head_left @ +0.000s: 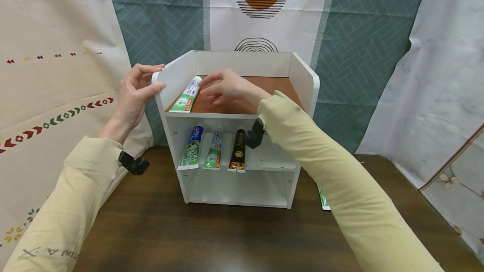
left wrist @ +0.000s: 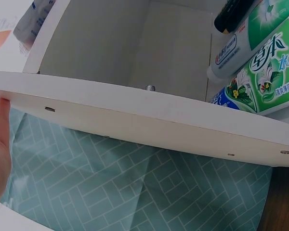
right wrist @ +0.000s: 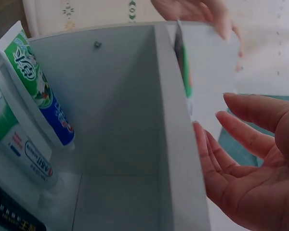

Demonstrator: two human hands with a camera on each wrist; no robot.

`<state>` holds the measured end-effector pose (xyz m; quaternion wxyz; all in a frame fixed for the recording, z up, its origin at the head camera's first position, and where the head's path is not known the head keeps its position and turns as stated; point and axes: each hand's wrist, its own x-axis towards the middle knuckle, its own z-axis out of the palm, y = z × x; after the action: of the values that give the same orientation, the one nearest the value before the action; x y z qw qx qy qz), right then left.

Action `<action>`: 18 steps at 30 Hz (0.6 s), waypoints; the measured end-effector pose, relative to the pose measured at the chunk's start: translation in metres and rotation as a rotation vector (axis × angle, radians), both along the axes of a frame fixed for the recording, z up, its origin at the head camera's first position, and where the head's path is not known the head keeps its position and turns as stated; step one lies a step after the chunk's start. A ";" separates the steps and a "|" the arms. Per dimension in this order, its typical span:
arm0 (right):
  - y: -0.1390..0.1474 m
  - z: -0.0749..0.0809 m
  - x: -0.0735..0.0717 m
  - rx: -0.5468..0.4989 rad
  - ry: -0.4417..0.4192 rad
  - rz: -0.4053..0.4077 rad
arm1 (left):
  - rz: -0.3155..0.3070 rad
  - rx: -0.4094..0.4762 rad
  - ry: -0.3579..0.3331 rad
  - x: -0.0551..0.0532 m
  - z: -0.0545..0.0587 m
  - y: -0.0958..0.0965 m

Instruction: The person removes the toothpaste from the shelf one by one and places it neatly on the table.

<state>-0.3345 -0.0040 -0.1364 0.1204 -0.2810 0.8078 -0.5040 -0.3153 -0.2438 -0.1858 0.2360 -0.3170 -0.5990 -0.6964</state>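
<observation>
A white shelf unit [head_left: 242, 116] stands on the table. My left hand [head_left: 134, 91] grips its upper left side panel, thumb at the front edge; only part of that hand shows in the left wrist view. Over the brown top board my right hand [head_left: 230, 87] holds nothing, its fingers loosely bent and fingertips close by the cap of a green-and-white toothpaste tube [head_left: 187, 95]. That tube lies at the top board's left side. On the middle shelf lean a blue-and-green toothpaste tube [head_left: 191, 148], a smaller green-and-white tube [head_left: 214, 149] and a black-and-gold tube [head_left: 238, 150].
Another green tube [head_left: 323, 198] lies on the dark wooden table [head_left: 234, 238] right of the shelf unit, mostly behind my right sleeve. Patterned cloths [head_left: 159, 16] hang behind and at both sides. The unit's raised side walls and back border the top board.
</observation>
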 end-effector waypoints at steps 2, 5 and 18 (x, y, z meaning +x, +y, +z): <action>-0.007 -0.002 0.001 0.014 0.015 -0.006 | 0.004 -0.003 -0.002 0.000 0.000 0.000; -0.015 -0.005 0.002 0.051 0.060 -0.012 | 0.003 -0.004 -0.009 0.000 0.000 0.000; -0.043 -0.012 0.008 0.298 0.305 -0.121 | -0.002 0.004 0.000 0.000 -0.001 0.000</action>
<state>-0.3266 -0.0474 -0.1484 0.0063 -0.2841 0.8976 -0.3370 -0.3154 -0.2434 -0.1865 0.2362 -0.3171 -0.5972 -0.6978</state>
